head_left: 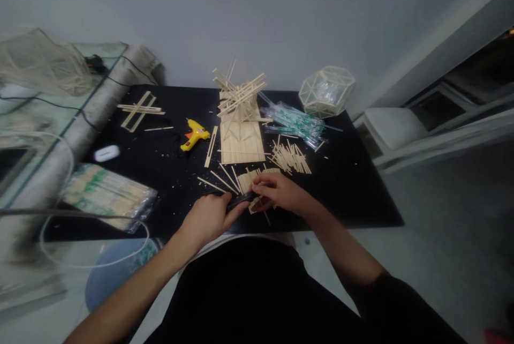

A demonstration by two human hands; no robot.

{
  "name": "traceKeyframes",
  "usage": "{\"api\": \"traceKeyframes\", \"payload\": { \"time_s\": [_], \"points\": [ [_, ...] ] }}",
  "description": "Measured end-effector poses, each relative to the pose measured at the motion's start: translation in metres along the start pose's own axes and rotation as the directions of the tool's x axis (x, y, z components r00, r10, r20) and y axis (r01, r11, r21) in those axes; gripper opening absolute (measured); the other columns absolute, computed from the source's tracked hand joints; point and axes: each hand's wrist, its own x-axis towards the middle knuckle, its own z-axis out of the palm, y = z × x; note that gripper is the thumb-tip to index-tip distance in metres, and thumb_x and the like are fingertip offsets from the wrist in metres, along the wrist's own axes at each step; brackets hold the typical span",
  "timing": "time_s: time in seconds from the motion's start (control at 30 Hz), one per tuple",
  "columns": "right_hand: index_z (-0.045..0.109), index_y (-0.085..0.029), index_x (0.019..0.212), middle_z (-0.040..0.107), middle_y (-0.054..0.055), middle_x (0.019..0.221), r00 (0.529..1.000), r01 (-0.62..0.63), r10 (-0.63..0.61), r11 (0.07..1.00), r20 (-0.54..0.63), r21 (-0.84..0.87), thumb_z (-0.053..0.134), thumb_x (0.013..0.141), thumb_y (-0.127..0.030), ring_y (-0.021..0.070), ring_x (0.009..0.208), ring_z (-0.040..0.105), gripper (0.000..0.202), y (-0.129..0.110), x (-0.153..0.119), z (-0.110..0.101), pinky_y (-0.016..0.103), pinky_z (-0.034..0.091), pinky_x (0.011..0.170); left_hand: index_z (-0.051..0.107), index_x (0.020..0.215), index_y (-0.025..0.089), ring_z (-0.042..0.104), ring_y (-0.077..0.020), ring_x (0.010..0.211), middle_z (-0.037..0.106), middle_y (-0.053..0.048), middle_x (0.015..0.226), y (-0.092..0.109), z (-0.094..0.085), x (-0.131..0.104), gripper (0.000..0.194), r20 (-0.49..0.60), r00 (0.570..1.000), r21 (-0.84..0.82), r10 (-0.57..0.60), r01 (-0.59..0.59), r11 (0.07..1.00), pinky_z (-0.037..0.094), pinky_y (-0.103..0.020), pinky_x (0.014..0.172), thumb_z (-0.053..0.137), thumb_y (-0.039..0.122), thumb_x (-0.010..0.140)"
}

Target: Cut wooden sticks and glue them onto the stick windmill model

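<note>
At the table's front edge, my left hand (pixel 209 215) is closed around a slim black hand tool (pixel 241 200), its exact kind unclear. My right hand (pixel 283 192) is pinched at the tool's far end; whatever lies between its fingers is too small to make out. Under both hands is a row of thin wooden sticks (pixel 249 178), partly hidden. One thin stick (pixel 267 218) juts out below my right hand. A few loose sticks (pixel 219 180) fan out beside my left hand, and a pile of short cut sticks (pixel 292 158) lies beyond my right.
Behind, a wooden stick mat (pixel 242 146) carries a heap of glued stick pieces (pixel 241 92). A yellow glue gun (pixel 195 134), plastic-wrapped packs (pixel 297 121), a bagged stick bundle (pixel 110 194), a white case (pixel 107 153) and a polyhedral stick frame (pixel 327 92) share the black table (pixel 353 188).
</note>
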Motion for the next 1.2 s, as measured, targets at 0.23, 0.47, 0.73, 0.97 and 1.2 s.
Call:
{"api": "traceKeyframes", "payload": {
  "time_s": [0.23,0.47,0.73,0.97,1.2],
  "points": [
    [0.070,-0.016,0.083,0.076,0.009,0.108,0.966,0.060,-0.069,0.997,-0.249,-0.044,0.077,0.088,-0.028,0.0155,0.065,0.078,0.014,-0.019,-0.003,-0.040,0.028,0.067,0.061,0.074,0.089,0.021,0.068,-0.0269,0.064,0.069,-0.009,0.068,-0.016,-0.005,-0.002,0.066,-0.033,0.993,-0.099,-0.111,0.107,0.989,0.042,-0.033,0.062,0.035,0.073,0.101],
    [0.068,-0.013,0.067,0.070,0.006,0.064,0.776,0.009,-0.092,0.991,-0.624,-0.135,0.078,0.082,-0.012,0.0153,0.050,0.071,0.018,-0.038,0.013,-0.111,0.023,0.062,0.047,0.053,0.063,0.021,0.054,-0.0172,0.058,0.055,0.000,0.056,-0.046,0.002,-0.007,0.068,-0.044,0.977,-0.538,-0.207,0.152,0.829,0.037,-0.029,0.059,0.033,0.073,0.102],
    [0.070,-0.012,0.072,0.072,0.004,0.069,0.770,0.007,-0.065,0.996,-0.635,-0.093,0.085,0.079,-0.006,0.0159,0.059,0.075,0.017,-0.029,0.023,-0.119,0.027,0.071,0.064,0.054,0.064,0.021,0.038,-0.0124,0.044,0.046,0.002,0.049,-0.063,0.015,-0.004,0.071,0.028,0.962,-0.781,-0.271,0.191,0.595,0.026,-0.025,0.043,0.034,0.080,0.097],
    [0.077,-0.013,0.088,0.081,0.009,0.095,0.842,0.031,-0.053,0.998,-0.537,-0.049,0.089,0.072,-0.004,0.0188,0.088,0.081,0.022,-0.025,0.000,-0.116,0.026,0.067,0.089,0.051,0.066,0.021,0.031,-0.0096,0.035,0.039,0.004,0.045,-0.063,0.016,-0.001,0.077,0.122,0.938,-0.861,-0.325,0.262,0.435,0.021,-0.023,0.035,0.037,0.095,0.083],
    [0.079,-0.016,0.086,0.083,0.008,0.088,0.839,0.052,-0.145,0.981,-0.525,-0.188,0.096,0.064,-0.019,0.0203,0.088,0.080,0.028,-0.028,-0.016,-0.110,0.031,0.065,0.088,0.051,0.064,0.020,0.032,-0.0085,0.035,0.039,0.004,0.044,-0.061,0.013,0.000,0.080,0.120,0.939,-0.883,-0.324,0.250,0.398,0.023,-0.021,0.035,0.042,0.099,0.078]
  ]
}}
